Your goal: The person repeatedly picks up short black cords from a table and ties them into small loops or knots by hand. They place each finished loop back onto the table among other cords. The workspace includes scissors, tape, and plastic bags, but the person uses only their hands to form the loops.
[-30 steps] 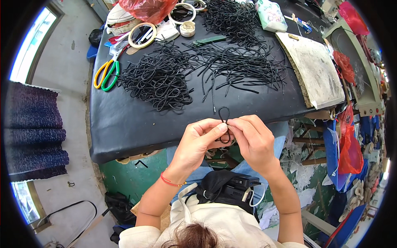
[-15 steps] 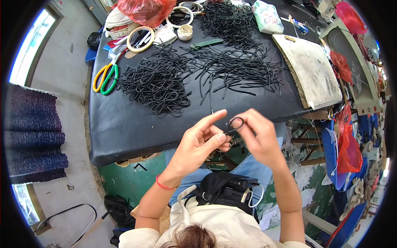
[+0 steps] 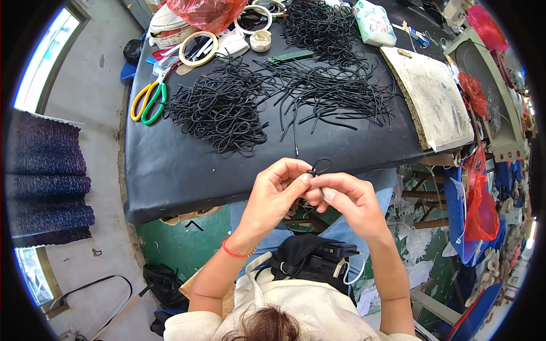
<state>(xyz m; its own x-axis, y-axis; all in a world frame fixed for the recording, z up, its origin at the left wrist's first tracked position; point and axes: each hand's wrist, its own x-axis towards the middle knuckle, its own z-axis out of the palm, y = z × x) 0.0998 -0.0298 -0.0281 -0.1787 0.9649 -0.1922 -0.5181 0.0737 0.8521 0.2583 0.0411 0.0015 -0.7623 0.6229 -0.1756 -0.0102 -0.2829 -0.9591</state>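
Between my hands, just off the near edge of the table, is a thin black cord (image 3: pixel 323 162) bent into a small loop that stands up above the fingertips. My left hand (image 3: pixel 277 190) pinches it at the base of the loop with thumb and forefinger. My right hand (image 3: pixel 351 203) is closed on the same cord, its fingertips touching those of the left. Fingers hide the crossing of the cord. Beyond the hands lie a heap of looped black cords (image 3: pixel 219 108) on the left and a spread of straighter black cords (image 3: pixel 335 94) on the right.
The black-covered table (image 3: pixel 170 176) also bears scissors (image 3: pixel 151 102) with yellow and green handles, tape rolls (image 3: pixel 198 49), a small round tub (image 3: pixel 260 41), a green strip (image 3: pixel 290 57), another cord heap (image 3: pixel 318 25), a tissue pack (image 3: pixel 373 23) and a stained pale board (image 3: pixel 429 96).
My right hand has come down and left to meet my left hand. My left forefinger has bent in from its stretched position. The cord loop now stands upright between the fingertips.
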